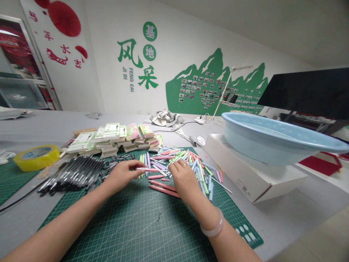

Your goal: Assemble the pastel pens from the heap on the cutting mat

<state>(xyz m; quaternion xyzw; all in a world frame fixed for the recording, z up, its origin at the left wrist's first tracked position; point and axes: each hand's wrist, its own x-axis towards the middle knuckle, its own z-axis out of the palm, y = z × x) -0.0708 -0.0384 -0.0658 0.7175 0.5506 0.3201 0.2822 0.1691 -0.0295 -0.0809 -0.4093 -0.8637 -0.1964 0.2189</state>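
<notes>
Over the green gridded cutting mat, left hand has a slim pink plastic tube pinched; right hand is curled, can't tell around what tbh.

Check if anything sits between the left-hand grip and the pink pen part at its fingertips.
Nothing visible does: the left-hand grip pinches the pink pen part directly. Green pen parts lie beyond, not between.

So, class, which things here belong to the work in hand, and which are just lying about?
Apparently in the work:
pink pen piece, in the left hand
pastel pen parts
green cutting mat

Apparently lying about:
yellow tape roll
light-blue basin
white cardboard box
black pens, perhaps
</notes>
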